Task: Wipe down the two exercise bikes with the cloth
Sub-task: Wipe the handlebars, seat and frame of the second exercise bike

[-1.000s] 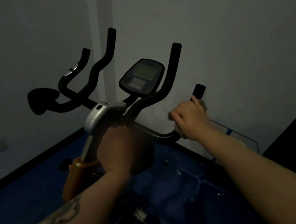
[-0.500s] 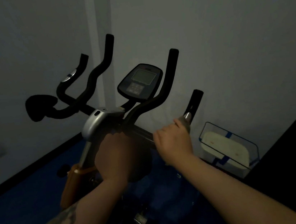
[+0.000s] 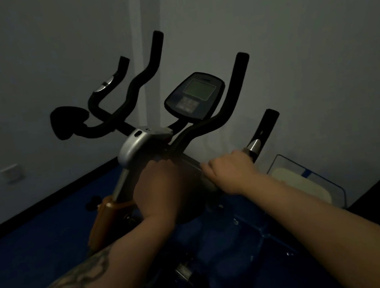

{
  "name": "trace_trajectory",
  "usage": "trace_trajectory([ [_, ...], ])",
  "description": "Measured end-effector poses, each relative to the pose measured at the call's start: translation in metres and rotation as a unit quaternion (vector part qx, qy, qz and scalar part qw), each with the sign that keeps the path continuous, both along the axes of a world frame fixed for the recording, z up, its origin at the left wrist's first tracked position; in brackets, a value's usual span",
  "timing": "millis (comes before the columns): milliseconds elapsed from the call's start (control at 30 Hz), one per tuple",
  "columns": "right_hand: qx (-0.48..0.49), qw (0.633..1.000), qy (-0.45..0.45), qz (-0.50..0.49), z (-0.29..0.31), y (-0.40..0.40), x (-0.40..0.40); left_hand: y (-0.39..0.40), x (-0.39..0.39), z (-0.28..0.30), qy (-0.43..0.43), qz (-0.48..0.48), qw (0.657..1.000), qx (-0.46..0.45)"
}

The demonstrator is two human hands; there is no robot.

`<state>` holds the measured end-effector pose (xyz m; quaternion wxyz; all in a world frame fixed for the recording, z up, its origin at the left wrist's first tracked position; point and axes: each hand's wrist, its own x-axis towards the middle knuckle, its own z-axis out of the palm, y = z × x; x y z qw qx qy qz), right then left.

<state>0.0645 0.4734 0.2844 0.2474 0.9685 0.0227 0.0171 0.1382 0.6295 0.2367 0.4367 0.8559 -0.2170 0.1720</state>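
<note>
While both hands work the near bike (image 3: pixel 145 144) | right hand (image 3: pixel 230 171) curled round the handlebar, cloth presumably under its fingers, unseen | left hand (image 3: pixel 158 189) gripping below the console (image 3: pixel 193 96) | upper grips beyond fingertips apparently unwiped; second bike (image 3: pixel 106 106) behind seemingly untouched.

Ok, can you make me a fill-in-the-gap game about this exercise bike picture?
1. The bike's screen sits between two ___ handlebars.
2. The floor under the bike is ___.
3. The right hand grips the handlebar just below a shiny ___ band.
4. The tattooed arm is the person's ___ arm.

Missing words: black; blue; silver; left
</note>
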Motion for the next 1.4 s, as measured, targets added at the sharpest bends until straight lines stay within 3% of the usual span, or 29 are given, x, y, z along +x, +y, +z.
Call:
trace_trajectory([
  [67, 0.000, 1.000, -0.010, 0.022, 0.006, -0.001, -0.003, 0.001, -0.001, 0.000, -0.003, -0.008, 1.000, 0.001],
  [133, 0.067, 0.998, -0.016, -0.012, 0.009, -0.001, -0.014, 0.001, -0.001, 0.000, -0.006, -0.012, 1.000, -0.001],
  [300, 0.097, 0.981, 0.141, -0.092, 0.007, 0.000, 0.011, -0.002, 0.002, -0.003, -0.039, 0.010, 0.999, -0.018],
  [400, 0.280, 0.943, 0.141, -0.115, 0.004, 0.009, 0.042, -0.001, 0.003, -0.004, -0.047, 0.010, 0.999, -0.023],
  [467, 0.348, 0.919, 0.127, -0.131, 0.004, 0.011, 0.043, -0.001, 0.002, -0.005, -0.048, 0.006, 0.999, -0.024],
  [600, 0.357, 0.903, 0.127, -0.202, 0.002, 0.005, 0.032, -0.002, 0.002, -0.006, -0.041, 0.009, 0.999, -0.027],
  [667, 0.366, 0.901, 0.133, -0.192, 0.004, 0.007, 0.045, -0.002, 0.003, -0.005, -0.041, 0.016, 0.999, -0.030],
  [800, 0.483, 0.855, 0.061, -0.180, -0.001, 0.015, 0.061, 0.001, 0.003, -0.006, -0.027, -0.013, 0.999, -0.020],
  [867, 0.463, 0.866, 0.072, -0.174, -0.002, 0.013, 0.048, 0.002, 0.003, -0.006, -0.033, -0.016, 0.999, -0.019],
  [967, 0.330, 0.930, 0.106, -0.121, 0.003, 0.005, 0.014, 0.002, 0.005, -0.006, -0.042, -0.018, 0.999, -0.029],
  [1067, 0.238, 0.967, 0.067, -0.052, 0.018, -0.016, -0.015, 0.001, 0.004, -0.004, -0.035, -0.023, 0.999, -0.026],
  [1167, 0.195, 0.980, -0.021, 0.040, 0.010, -0.033, -0.029, 0.001, 0.004, -0.005, -0.033, -0.014, 0.999, -0.022],
  [1267, 0.204, 0.965, -0.163, 0.022, -0.020, -0.019, -0.033, 0.001, 0.005, -0.006, -0.028, -0.017, 0.999, -0.023],
  [1400, 0.088, 0.985, -0.130, 0.077, -0.001, -0.043, -0.034, 0.002, 0.005, -0.005, -0.019, -0.019, 1.000, -0.015],
])
